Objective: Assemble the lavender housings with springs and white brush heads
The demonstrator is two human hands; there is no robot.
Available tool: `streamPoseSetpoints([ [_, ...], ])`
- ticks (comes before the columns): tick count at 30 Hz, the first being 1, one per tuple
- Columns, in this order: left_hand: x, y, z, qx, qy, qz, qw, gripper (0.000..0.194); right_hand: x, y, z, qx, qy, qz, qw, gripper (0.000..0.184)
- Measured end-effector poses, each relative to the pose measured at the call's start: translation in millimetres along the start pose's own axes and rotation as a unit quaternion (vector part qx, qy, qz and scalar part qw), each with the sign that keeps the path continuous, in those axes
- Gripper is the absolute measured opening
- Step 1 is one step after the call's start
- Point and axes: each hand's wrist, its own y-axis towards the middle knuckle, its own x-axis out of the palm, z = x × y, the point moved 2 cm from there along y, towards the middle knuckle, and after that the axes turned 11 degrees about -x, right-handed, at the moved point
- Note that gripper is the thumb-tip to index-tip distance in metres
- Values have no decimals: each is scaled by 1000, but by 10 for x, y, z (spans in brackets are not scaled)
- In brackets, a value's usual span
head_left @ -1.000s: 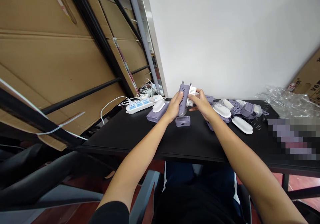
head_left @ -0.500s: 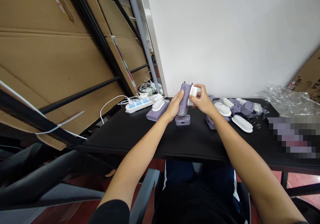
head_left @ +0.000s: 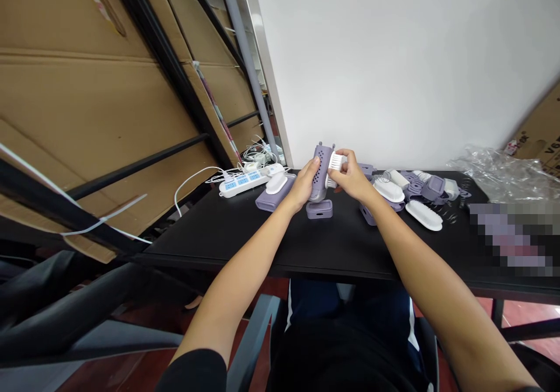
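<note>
Right hand (head_left: pixel 350 177) shifted inward, pinching white bristle head (head_left: pixel 335 161) against purple perforated housing (head_left: pixel 321 167), left hand (head_left: pixel 304 183) clenching that housing

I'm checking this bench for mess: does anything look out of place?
Crumpled clear plastic film lies bunched at the right end of the black table, looking like leftover packaging. Loose coil springs also sit unattached among the purple parts.

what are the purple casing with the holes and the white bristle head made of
The purple perforated casing in the left hand looks like moulded plastic with a matte finish: even colour, soft sheen, cleanly formed holes. The white bristle head in the right hand seems to be plastic too, with fine, close-set bristles, probably nylon, though the view is too small to be sure.
</note>
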Motion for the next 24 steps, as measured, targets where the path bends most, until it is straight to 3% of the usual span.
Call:
streamPoseSetpoints([
  [6,-10,3,11,7,-3,2,1000,63,-19,-3,42,-22,-42,-15,999,57],
  [13,32,-24,49,38,1,-6,999,60,6,-66,-80,-150,-200,64,966,44],
  [18,24,-21,38,61,34,12,997,61,97,-157,-158,-131,-305,63,941,55],
  [24,-43,57,-14,30,-11,14,999,59,102,-147,-163,-112,-277,71,952,57],
])
